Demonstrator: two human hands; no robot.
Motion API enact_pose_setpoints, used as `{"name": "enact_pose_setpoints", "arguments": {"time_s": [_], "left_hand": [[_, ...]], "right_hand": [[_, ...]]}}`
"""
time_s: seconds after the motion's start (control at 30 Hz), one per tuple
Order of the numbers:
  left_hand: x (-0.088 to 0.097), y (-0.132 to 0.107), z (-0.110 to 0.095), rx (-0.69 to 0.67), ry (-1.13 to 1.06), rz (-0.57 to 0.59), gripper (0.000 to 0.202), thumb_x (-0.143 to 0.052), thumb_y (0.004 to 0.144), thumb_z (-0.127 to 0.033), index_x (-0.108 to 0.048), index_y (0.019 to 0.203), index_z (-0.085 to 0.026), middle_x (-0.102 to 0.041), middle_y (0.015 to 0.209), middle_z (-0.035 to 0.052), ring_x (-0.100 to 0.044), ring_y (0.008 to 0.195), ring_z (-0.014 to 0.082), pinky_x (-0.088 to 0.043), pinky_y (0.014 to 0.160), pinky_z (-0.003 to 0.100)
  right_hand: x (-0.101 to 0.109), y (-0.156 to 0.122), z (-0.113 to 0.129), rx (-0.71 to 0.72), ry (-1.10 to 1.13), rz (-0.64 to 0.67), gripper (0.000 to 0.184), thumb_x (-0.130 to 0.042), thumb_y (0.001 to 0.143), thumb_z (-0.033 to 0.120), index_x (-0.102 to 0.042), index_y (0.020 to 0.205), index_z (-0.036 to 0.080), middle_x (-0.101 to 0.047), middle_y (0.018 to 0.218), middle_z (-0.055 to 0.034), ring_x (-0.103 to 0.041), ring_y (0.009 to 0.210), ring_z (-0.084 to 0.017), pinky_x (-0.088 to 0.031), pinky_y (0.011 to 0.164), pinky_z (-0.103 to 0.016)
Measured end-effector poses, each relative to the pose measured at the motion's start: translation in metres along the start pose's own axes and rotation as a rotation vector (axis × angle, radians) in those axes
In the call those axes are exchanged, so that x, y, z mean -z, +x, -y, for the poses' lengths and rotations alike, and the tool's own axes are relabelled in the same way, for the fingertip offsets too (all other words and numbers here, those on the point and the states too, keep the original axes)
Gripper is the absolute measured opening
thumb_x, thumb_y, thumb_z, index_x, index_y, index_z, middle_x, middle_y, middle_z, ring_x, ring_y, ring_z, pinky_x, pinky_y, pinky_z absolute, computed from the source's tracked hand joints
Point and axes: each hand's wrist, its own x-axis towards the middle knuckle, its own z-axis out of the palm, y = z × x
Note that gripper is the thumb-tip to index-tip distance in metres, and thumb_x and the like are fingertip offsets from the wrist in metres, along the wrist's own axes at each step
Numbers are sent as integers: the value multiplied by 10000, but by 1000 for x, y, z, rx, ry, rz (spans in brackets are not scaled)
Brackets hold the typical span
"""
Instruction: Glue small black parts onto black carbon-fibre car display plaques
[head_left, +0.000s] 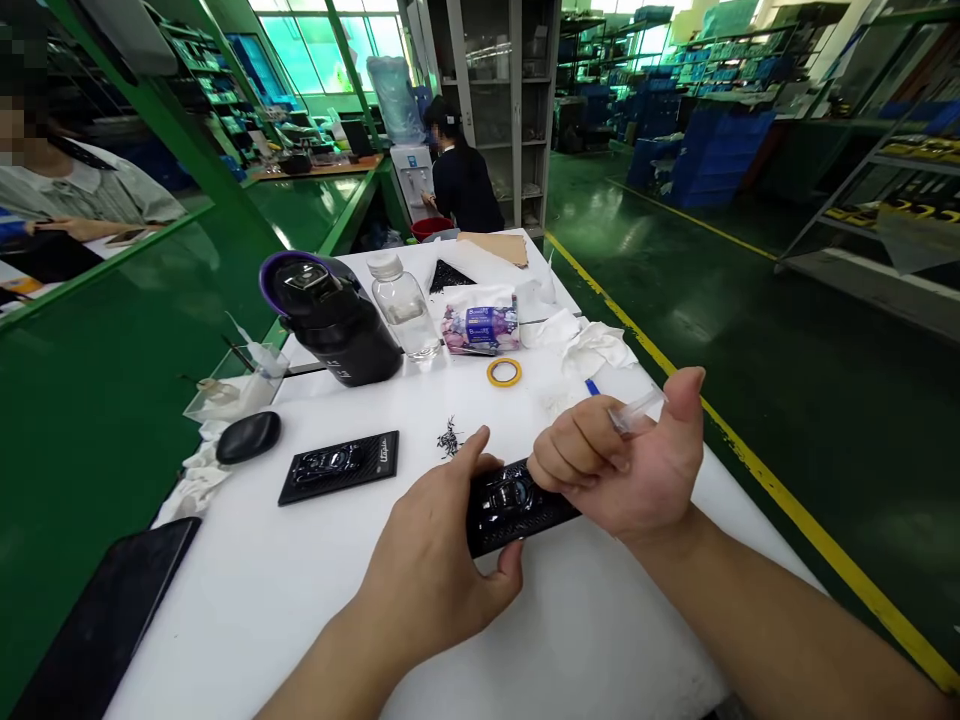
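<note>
My left hand (435,540) is closed around the near end of a black plate with a glossy model car on it (510,495), thumb along the front edge and fingers behind. Over the plate's right end is my right hand (630,455), its fingers curled around a small clear syringe (637,410). The thumb is raised by the syringe's upper end; its tip is hidden by the fingers. A second black plate with a car and white lettering (339,467) lies to the left. Beyond my left hand is a small heap of black slivers (450,438).
A black flask (337,330), a clear bottle (405,310), a tissue pack (480,322) and a yellow tape roll (504,372) stand or lie behind. At left are a black mouse-shaped case (249,437) and a dark tablet-like slab (112,610). Two other people are farther off.
</note>
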Motion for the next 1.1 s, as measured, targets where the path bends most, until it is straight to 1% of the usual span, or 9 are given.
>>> {"name": "enact_pose_setpoints", "arguments": {"time_s": [0.13, 0.37, 0.6, 0.73, 1.1], "left_hand": [[-1, -1, -1, 32, -48, 3, 959, -660, 689, -253, -150, 1502, -258, -687, 1162, 59, -694, 981, 235, -585, 814, 357], [-1, -2, -2, 26, -53, -26, 953, -659, 676, -242, -165, 1490, -288, -699, 1139, 38, -705, 958, 226, -590, 789, 345], [-2, -2, -3, 31, -49, -32, 952, -657, 672, -245, -161, 1482, -287, -705, 1127, 33, -714, 911, 222, -590, 761, 339], [-2, -2, -3, 35, -61, -28, 938, -654, 678, -249, -167, 1478, -285, -704, 1132, 42, -714, 915, 228, -589, 758, 337], [-3, -2, -3, 25, -99, -22, 958, -647, 680, -249, -131, 1486, -297, -693, 1140, 34, -709, 918, 225, -586, 762, 343]], "right_hand": [[0, -1, 1, -2, -16, 16, 721, -286, 812, 864, -272, 481, 224, -212, 430, 52, -238, 417, -113, -223, 459, -294], [-2, -2, 1, -8, -53, 6, 694, -285, 838, 830, -291, 490, 229, -204, 431, 54, -222, 420, -115, -222, 470, -300], [-4, -3, 0, -37, -101, -8, 681, -313, 868, 779, -279, 487, 216, -217, 434, 47, -226, 416, -106, -218, 465, -294], [-4, -4, 1, -29, -88, -33, 677, -316, 858, 785, -298, 484, 220, -214, 436, 46, -237, 420, -113, -225, 463, -291], [-3, -5, 3, -50, -97, -35, 649, -346, 862, 756, -323, 483, 229, -210, 443, 46, -228, 424, -120, -228, 464, -297]]}}
